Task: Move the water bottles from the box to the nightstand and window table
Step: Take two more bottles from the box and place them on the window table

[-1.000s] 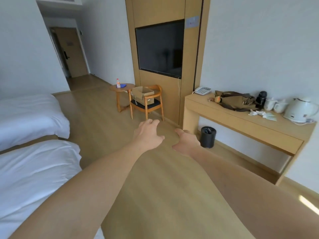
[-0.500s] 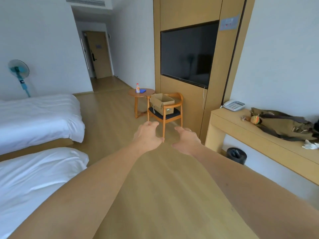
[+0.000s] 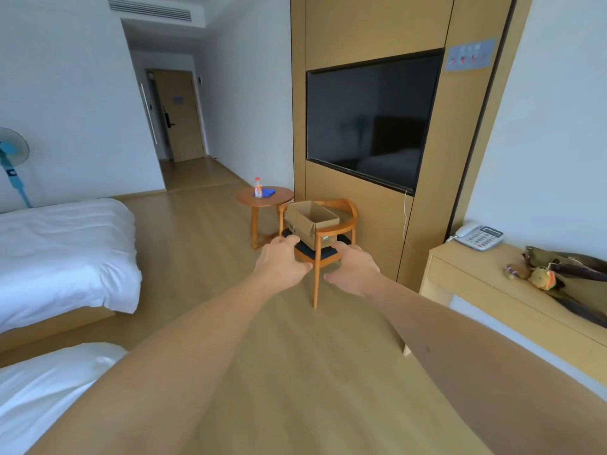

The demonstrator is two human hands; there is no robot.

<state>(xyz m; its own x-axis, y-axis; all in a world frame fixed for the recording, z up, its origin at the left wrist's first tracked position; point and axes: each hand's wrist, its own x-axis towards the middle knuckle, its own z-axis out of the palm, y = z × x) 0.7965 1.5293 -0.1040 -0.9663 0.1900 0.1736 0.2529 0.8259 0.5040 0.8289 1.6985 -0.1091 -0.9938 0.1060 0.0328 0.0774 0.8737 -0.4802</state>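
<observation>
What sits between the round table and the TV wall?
In the head view, a wooden chair stands between the round table and the TV wall, carrying an open cardboard box on its seat.

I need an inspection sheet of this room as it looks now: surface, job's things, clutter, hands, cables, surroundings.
Surface: wooden floor; round side table beside the chair.
Job's things: open cardboard box on the chair seat, contents not visible; one bottle upright on the round table.
Clutter: blue cloth by the bottle; bag and telephone on the desk.
Hands: left hand and right hand stretched forward, holding nothing.
Cables: thin white cord hanging below the TV.
Surroundings: two beds, fan, door.
</observation>
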